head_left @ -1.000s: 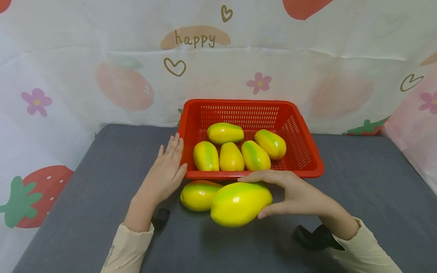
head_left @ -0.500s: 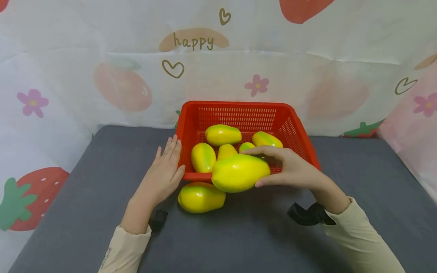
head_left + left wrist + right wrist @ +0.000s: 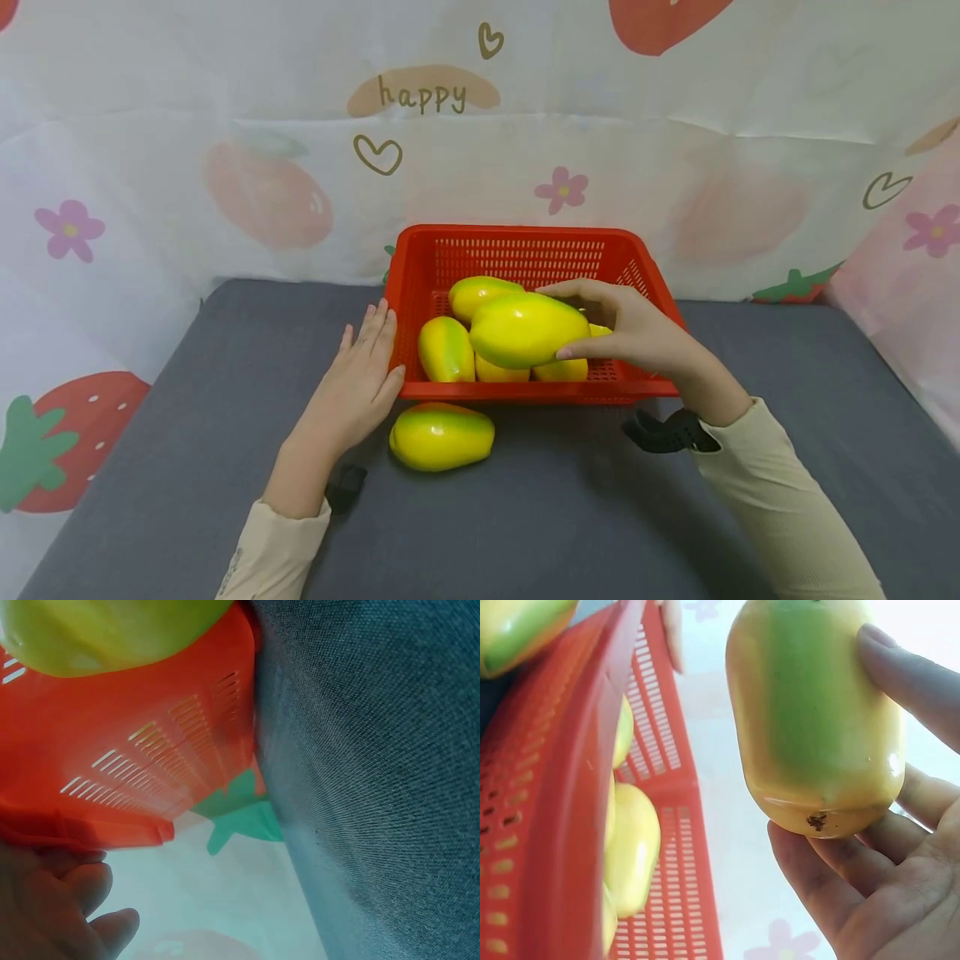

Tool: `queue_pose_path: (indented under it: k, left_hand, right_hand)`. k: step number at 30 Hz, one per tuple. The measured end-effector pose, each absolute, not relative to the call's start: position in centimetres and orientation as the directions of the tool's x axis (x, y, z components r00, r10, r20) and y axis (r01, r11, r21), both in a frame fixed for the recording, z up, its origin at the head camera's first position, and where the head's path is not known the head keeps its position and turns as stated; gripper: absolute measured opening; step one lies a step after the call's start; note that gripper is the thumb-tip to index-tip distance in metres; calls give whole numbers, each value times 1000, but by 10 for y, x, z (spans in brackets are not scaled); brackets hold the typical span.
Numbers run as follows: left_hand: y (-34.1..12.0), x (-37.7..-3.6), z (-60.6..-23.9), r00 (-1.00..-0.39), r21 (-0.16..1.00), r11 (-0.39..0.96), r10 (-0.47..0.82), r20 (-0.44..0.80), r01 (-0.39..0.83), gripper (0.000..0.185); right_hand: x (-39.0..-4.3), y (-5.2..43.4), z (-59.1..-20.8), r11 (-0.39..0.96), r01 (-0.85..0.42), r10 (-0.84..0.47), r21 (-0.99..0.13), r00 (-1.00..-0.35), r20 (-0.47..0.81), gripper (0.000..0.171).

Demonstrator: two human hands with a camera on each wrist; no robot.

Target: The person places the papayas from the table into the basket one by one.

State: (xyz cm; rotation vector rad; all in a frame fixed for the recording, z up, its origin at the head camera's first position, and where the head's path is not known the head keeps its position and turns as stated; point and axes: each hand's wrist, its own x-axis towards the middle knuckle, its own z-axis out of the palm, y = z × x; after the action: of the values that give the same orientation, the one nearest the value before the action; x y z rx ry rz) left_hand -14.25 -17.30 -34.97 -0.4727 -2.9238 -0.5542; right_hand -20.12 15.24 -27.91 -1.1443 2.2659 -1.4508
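My right hand [image 3: 633,329] grips a yellow-green papaya [image 3: 528,332] between thumb and fingers, above the red basket [image 3: 525,392]. In the right wrist view, the held papaya [image 3: 810,727] shows a green stripe and a small brown mark at its end. The left hand [image 3: 356,379] rests against the basket's left side with its fingers extended. Several other papayas lie inside the basket, partly hidden behind the held one; one papaya [image 3: 446,350] shows at the left. Another papaya [image 3: 442,437] lies on the table just in front of the basket.
A grey cloth [image 3: 525,517] covers the table. Behind it hangs a white printed sheet [image 3: 450,183] close to the basket's back. Black wrist straps [image 3: 671,431] show at both cuffs.
The right hand has lifted its papaya from in front of the basket, up over the front rim and above the papayas inside. The left hand has stayed at the basket's side.
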Motion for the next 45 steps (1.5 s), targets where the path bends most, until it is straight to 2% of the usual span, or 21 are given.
queue_pose_path:
  k: [7, 17, 24, 34, 45]
  left_hand:
    - [-174, -143, -350, -941, 335, 883, 281, 186, 330, 68]
    - [-173, -142, -350, -943, 339, 883, 279, 181, 326, 68]
    - [-173, -142, -350, -942, 341, 881, 279, 188, 329, 67]
    - [-173, -143, -352, -938, 331, 882, 282, 199, 335, 68]
    - [-174, -143, -352, -938, 335, 880, 286, 194, 338, 68]
  right_hand:
    - [-215, 150, -277, 273, -424, -640, -863, -750, 166, 59]
    - [-238, 148, -276, 244, -396, -611, -885, -771, 177, 58]
    - [-254, 151, -283, 245, -354, -561, -903, -811, 166, 55]
    - [-271, 154, -289, 330, -293, -491, -897, -865, 102, 56]
    - [-295, 155, -296, 508, -246, -393, -826, -919, 32, 54]
